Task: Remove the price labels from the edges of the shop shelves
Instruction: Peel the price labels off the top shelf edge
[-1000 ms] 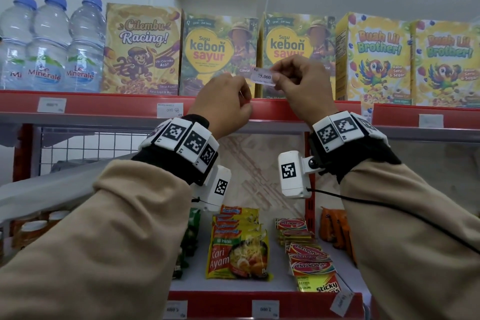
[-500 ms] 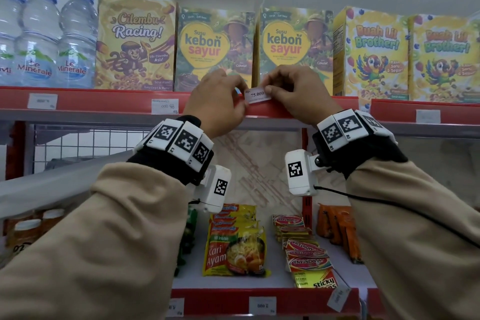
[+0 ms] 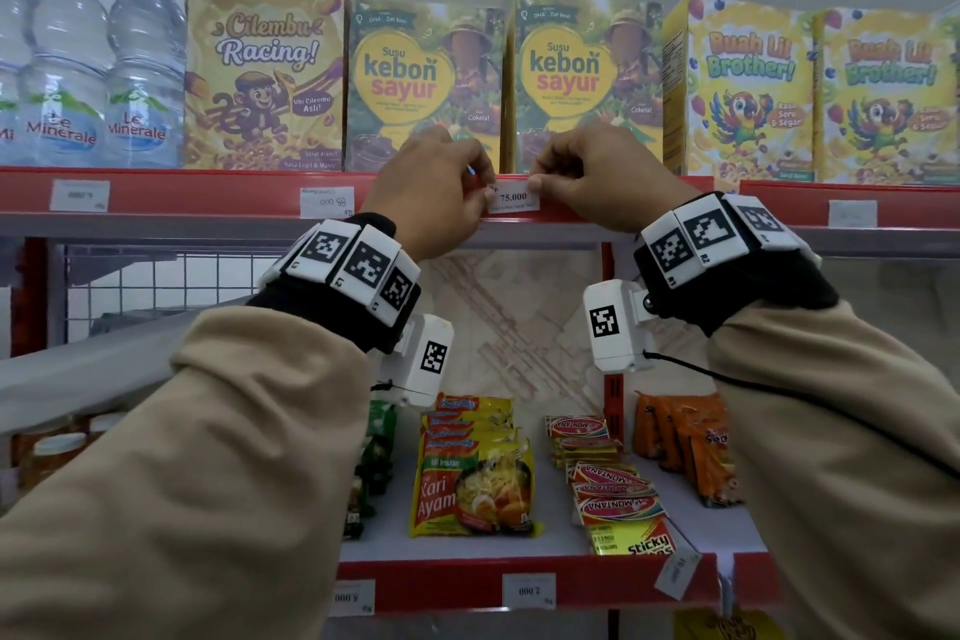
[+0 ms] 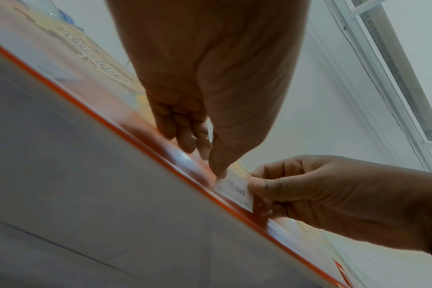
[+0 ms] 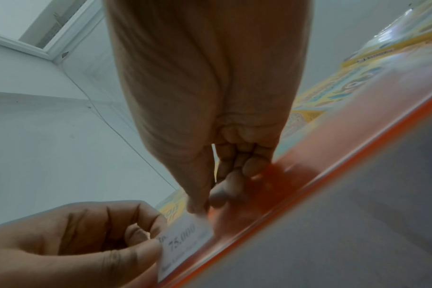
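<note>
Both hands are working at the red edge of the top shelf (image 3: 182, 195). The left hand (image 3: 434, 195) is pinching the left end of the white price label (image 3: 513, 199) reading 75.000; the right hand (image 3: 602, 177) is pinching its top right corner. The label is lying flat against the edge, below the gap between the two Susu kebon sayur boxes (image 3: 423, 83). More labels (image 3: 327, 202) are sitting on the same edge further left and right. Water bottles (image 3: 135, 68) are standing at the far left. Noodle packs (image 3: 475, 481) are lying on the lower shelf (image 3: 571, 582), whose edge is also carrying labels.
</note>
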The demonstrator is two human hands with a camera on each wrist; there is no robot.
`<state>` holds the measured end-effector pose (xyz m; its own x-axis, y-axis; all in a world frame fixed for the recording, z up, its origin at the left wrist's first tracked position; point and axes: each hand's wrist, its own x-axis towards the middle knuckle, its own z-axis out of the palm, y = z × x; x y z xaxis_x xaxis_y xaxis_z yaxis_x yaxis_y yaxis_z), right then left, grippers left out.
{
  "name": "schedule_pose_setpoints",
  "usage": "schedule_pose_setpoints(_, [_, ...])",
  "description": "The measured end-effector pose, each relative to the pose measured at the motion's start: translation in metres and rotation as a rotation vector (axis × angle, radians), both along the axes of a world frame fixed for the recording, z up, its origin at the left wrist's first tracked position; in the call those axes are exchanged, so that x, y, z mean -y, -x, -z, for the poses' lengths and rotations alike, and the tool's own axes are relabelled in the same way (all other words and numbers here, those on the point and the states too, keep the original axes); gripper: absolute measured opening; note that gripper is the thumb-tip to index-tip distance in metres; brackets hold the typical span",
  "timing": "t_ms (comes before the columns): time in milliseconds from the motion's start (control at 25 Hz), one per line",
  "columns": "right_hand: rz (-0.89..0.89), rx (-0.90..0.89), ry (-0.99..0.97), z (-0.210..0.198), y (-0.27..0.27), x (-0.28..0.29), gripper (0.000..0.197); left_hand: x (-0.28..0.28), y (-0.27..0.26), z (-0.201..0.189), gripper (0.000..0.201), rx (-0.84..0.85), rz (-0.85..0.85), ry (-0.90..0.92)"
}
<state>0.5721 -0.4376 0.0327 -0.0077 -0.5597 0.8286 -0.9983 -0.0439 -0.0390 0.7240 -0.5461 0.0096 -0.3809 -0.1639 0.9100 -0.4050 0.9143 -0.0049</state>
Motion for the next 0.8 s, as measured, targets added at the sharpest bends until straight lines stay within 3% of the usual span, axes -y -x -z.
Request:
schedule_pose_setpoints(400, [0.011, 0.001, -0.049, 0.0024, -0.0018, -0.0052, 0.003, -0.0051, -0.0006, -0.0027, 0.021, 0.074, -0.095, 0.002])
schedule_pose_setpoints(800, [-0.107, 0.029, 0.018, 0.0047, 0.0064, -0.0020, 0.013, -0.0019, -0.0002, 0.0018, 0.017, 0.004, -0.021, -0.023])
